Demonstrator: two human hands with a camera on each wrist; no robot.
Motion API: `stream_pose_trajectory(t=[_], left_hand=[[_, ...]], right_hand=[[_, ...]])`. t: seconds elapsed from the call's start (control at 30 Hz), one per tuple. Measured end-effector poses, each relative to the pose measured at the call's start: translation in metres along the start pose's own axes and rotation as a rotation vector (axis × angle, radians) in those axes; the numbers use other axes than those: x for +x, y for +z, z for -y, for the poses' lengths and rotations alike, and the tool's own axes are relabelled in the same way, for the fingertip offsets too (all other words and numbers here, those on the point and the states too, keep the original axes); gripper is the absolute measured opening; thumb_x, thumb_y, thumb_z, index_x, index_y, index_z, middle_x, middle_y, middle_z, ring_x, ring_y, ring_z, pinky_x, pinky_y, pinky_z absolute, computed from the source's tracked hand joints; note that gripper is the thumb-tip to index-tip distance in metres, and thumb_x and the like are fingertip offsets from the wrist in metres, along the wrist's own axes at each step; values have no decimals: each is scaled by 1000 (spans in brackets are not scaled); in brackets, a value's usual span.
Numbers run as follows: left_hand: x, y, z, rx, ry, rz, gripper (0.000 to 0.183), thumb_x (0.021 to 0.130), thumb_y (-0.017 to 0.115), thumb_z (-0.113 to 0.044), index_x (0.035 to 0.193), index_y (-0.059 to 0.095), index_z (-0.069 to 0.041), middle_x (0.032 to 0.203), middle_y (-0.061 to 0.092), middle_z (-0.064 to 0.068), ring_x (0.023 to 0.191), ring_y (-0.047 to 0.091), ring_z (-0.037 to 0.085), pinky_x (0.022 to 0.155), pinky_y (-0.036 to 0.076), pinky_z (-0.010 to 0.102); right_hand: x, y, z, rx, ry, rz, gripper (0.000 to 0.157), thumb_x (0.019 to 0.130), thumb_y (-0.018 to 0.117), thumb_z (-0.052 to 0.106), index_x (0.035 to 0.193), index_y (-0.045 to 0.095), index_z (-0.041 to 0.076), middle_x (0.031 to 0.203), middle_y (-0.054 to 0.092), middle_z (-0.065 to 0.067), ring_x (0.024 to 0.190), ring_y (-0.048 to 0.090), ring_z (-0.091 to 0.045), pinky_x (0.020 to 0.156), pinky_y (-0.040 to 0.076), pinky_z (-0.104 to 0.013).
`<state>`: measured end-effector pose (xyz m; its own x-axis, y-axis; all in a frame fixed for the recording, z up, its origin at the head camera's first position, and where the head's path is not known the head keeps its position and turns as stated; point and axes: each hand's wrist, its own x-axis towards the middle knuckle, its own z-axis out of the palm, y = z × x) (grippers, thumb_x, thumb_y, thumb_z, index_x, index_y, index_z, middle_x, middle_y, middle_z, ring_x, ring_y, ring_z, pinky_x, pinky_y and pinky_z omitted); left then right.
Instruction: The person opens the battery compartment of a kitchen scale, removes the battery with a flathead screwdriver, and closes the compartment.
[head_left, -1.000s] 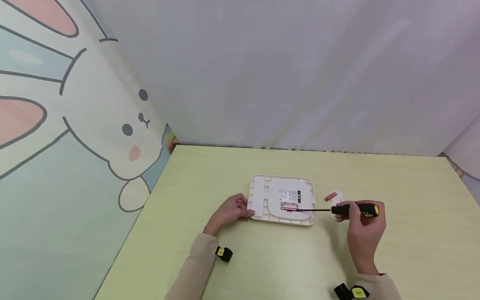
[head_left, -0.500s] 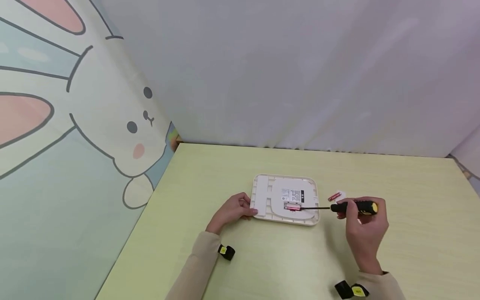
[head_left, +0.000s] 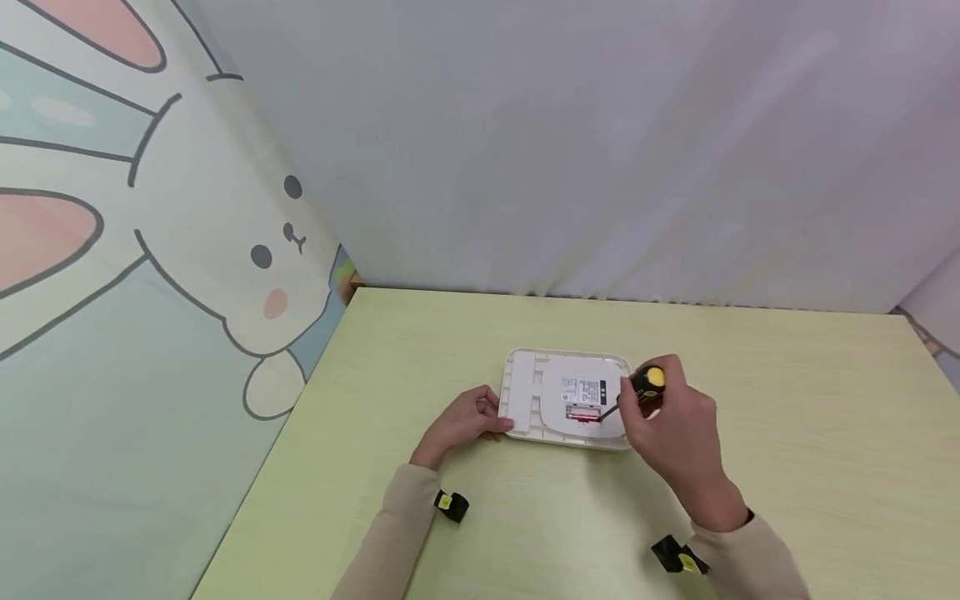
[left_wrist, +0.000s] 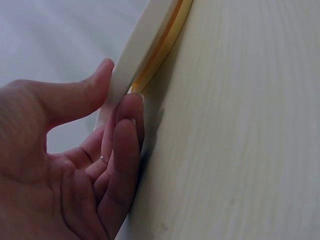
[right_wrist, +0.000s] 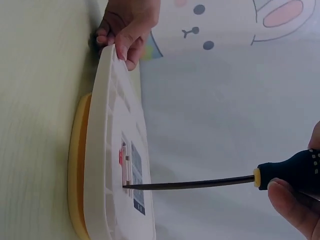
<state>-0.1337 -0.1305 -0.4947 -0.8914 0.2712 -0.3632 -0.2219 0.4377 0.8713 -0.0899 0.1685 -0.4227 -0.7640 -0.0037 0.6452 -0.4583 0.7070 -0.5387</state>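
A white rectangular device [head_left: 522, 392] lies underside up, with a printed label and an uncovered battery compartment holding a red battery [head_left: 584, 415]. At its left near corner my left hand [head_left: 461, 427] grips the edge, thumb on top and fingers beneath, as the left wrist view shows. My right hand [head_left: 678, 437] holds a screwdriver [right_wrist: 195, 184] by its black and yellow handle. The screwdriver stands steeply tilted over the device, its tip at the right end of the compartment. In the right wrist view a yellow part [right_wrist: 78, 165] shows beneath the white body.
The device rests on a pale yellow-green table [head_left: 420, 333]. Behind the table hangs a plain light curtain [head_left: 570, 167], and a rabbit-print sheet [head_left: 195, 200] covers the left side. The loose red battery right of the device is hidden by my right hand.
My right hand has moved left and swung the screwdriver from nearly flat to steeply tilted, its tip staying at the compartment's right end. My left hand keeps its grip on the device.
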Motion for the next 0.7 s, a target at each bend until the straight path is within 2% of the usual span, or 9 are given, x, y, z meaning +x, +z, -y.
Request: stream_pose_trajectory(t=[0.1,0.17,0.23,0.33,0.47,0.6,0.7], left_hand=[[0,0,-1,0,3,2,26,92,80,-11,103,58,-3,75,72,4,67,67,11,66,53,23],[0,0,-1,-4,4,4,26,92,80,-11,103,58,-3,75,71,3,67,67,11,66,53,23],[0,0,0,-14,5,8,26,92,80,-10,102,58,-3,74,70,3,67,67,11,67,54,23],[0,-1,0,-8,8,11,26,92,80,-11,102,58,-3,74,71,3,67,67,11,67,54,23],[0,-2,-1,11,5,1,26,92,81,-11,101,58,-3,73,71,4,67,67,11,66,53,23],[0,-2,0,14,2,5,26,92,81,-11,102,58,-3,74,71,4,67,67,11,67,53,23],[1,-1,1,20,1,10,26,92,80,-11,102,58,-3,75,71,4,68,66,11,67,53,23]], right_hand=[[1,3,1,-29,-37,3,25,85,76,2,100,56,-4,67,66,-8,51,60,-13,50,49,-19],[0,2,-3,3,35,-22,24,87,76,2,101,57,-4,69,68,-10,54,59,-5,51,48,-16],[-4,1,-9,66,149,-62,21,90,73,2,103,58,-5,74,71,-13,58,59,3,54,47,-11],[-13,-3,-20,225,317,-133,18,95,68,1,107,56,-6,83,76,0,60,61,10,58,50,-8],[-28,-5,-35,409,418,-221,12,99,64,2,107,55,1,85,73,16,56,68,-2,55,55,-15],[-45,-3,-51,672,459,-363,11,100,61,-2,105,57,8,82,76,1,52,68,-9,52,55,-19],[-54,0,-61,880,405,-456,14,98,58,-9,104,57,3,81,78,-11,53,70,-15,53,57,-21]])
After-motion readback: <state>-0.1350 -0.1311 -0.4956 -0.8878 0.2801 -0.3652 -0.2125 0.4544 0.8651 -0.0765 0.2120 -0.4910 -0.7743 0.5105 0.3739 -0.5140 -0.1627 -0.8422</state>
